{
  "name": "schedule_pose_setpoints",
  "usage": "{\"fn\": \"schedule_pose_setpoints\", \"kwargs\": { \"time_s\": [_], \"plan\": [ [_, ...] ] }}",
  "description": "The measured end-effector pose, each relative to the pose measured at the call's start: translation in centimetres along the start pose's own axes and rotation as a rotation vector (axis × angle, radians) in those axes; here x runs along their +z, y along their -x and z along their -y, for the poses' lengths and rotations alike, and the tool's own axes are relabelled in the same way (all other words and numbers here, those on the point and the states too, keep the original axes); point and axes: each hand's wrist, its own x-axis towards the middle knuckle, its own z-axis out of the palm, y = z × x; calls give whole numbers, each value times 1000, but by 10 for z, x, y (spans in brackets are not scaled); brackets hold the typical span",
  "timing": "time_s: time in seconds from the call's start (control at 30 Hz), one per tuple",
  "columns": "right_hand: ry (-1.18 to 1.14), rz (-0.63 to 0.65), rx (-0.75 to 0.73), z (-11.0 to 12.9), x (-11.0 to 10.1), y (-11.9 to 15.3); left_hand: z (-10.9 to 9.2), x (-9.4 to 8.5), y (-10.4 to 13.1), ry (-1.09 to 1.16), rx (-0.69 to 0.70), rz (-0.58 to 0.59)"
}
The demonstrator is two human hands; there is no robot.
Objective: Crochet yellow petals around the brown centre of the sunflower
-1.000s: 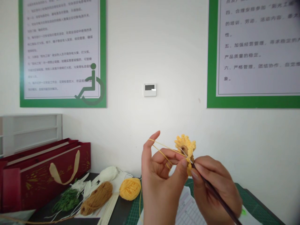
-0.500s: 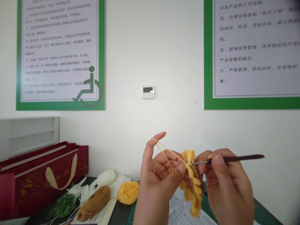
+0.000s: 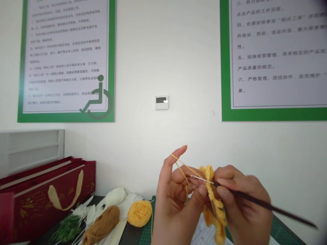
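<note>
Yellow crochet work [image 3: 219,204] hangs between the hands, pinched by the left hand [image 3: 177,202], a strand [image 3: 187,166] looped over its raised forefinger, while the right hand [image 3: 246,209] grips a dark-handled hook [image 3: 288,214]. Both hands partly block the printed sheet [image 3: 204,234] and green mat [image 3: 146,234]; leftward lie a yellow ball [image 3: 140,213], brown skein [image 3: 102,224], white yarn [image 3: 114,196] and green yarn [image 3: 65,228] beside red bags [image 3: 33,212].

There are two hands [image 3: 178,202], one hook [image 3: 260,202] and two posters [image 3: 63,61].
</note>
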Motion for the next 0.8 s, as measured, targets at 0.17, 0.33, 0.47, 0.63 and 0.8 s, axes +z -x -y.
{"fn": "schedule_pose_setpoints", "kwargs": {
  "time_s": [0.17, 0.33, 0.47, 0.63, 0.8],
  "plan": [
    [199, -27, -268, -7, -8, 4, 3, -1, -3, 148, -218, 59],
    [-173, -236, -116, 4, 22, -1, 1, -8, -8, 276, -283, 217],
    [-311, -275, 69, 14, 29, 2, -4, -9, -6, 258, -283, 194],
    [-363, -238, 254, 25, 20, 7, -3, -12, -7, 273, -301, 228],
    [-479, -208, 413, 29, 17, 2, -2, -15, -10, 299, -319, 233]
  ]
}}
